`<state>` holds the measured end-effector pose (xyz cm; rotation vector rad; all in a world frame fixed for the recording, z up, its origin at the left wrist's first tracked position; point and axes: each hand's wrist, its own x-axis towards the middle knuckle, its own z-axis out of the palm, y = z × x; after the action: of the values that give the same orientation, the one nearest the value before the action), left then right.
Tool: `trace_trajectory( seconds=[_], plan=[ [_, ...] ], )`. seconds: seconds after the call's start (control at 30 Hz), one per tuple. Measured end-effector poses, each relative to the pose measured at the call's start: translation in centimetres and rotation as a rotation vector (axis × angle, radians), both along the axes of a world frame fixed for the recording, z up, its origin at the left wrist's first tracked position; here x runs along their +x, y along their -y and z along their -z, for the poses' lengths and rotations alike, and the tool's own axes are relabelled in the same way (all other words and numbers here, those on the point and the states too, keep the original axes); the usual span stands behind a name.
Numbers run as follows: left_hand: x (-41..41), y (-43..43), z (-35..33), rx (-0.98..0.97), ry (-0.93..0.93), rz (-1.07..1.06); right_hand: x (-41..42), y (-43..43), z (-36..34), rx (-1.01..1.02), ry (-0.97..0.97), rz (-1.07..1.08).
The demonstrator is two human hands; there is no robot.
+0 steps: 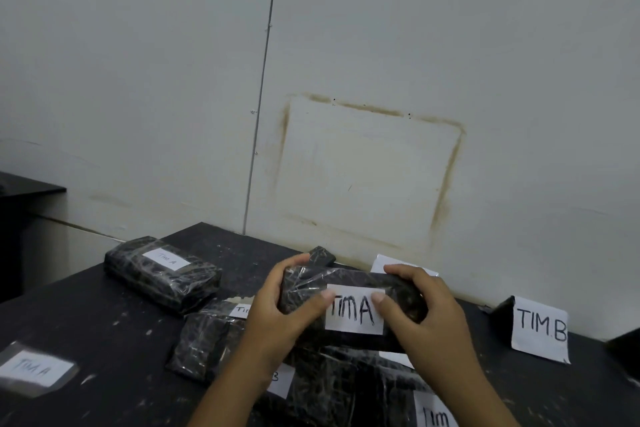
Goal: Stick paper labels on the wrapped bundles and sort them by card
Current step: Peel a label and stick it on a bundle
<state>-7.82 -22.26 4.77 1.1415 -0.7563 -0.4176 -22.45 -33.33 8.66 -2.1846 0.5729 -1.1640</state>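
Head view, first speaker: "What are the hands doing with that wrapped bundle [349, 279]?"

Second speaker: "Both are gripping it. The left hand [277, 305] is curling round its left end and the right hand [415, 308] round its right end. Each thumb is pressing on one side edge of the white 'TIM A' label [355, 310]. The bundle is being held over the other bundles [214, 340], mid-way along the dark tabletop [104, 322] and near the wall."

First speaker: "So the label is going on. How should that be done well?"

Second speaker: "I'm judging the middle to be lying flat, so the thumbs should be sweeping outward toward the corners and pushing out slack. The shiny wrap is looking crinkled, and paper is likely to be lifting over the creases. Fingers staying behind the bundle are giving the thumbs something to press against."

First speaker: "And the sorting?"

Second speaker: "A standing 'TIM B' card [540, 329] is sitting to the right, so this one isn't belonging there. A labelled 'TIM A' bundle [162, 274] is lying at the far left, and a blurred 'TIM A' sheet [34, 371] is lying at the near left. I'm guessing that is the side to be aiming for."
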Motion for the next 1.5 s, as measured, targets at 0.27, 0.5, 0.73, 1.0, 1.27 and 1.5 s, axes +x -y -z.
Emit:
trace_trajectory(
  seconds=[0.27,0.5,0.73,1.0,1.27,1.5],
  plan=[
    [0.3,0.6,0.6,0.001,0.056,-0.165,0.9,0.1,1.0,0.074,0.127,0.055],
    [1.7,-0.3,0.2,0.013,-0.056,-0.011,0.9,-0.2,0.6,0.108,0.058,0.015],
    [1.9,-1.3,0.0,0.178,0.059,0.127,-0.6,-0.4,-0.7,0.083,-0.206,-0.103],
    [3.4,-1.9,-0.2,0.082,-0.043,0.226,-1.7,-0.2,-0.5,0.182,-0.293,-0.21],
    [4.4,-3.9,-1.2,0.034,-0.173,0.031,-0.3,-2.9,0.4,0.183,-0.192,-0.205],
    [7.0,-7.9,-0.3,0.083,-0.238,-0.216,4.3,-6.9,1.7,0.238,-0.099,-0.048]
  ],
)
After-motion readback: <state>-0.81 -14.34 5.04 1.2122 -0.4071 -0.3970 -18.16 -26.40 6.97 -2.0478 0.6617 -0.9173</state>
